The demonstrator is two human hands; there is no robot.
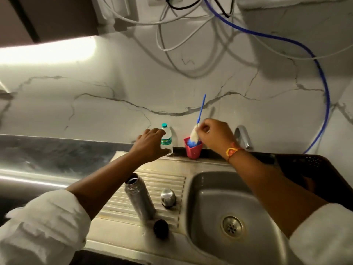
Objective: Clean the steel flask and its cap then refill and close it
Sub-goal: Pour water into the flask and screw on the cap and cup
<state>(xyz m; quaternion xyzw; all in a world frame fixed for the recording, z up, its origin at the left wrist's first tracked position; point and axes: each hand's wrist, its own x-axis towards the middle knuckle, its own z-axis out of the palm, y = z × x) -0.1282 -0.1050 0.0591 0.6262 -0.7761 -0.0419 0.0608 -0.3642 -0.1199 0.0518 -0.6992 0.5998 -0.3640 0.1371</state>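
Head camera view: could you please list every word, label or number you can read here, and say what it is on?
The label on the plastic bottle: green with white print, too blurred to read.
The steel flask, steel cap, red cup and the brush pinched in the right hand: no text visible.
Nothing else in view carries readable writing.
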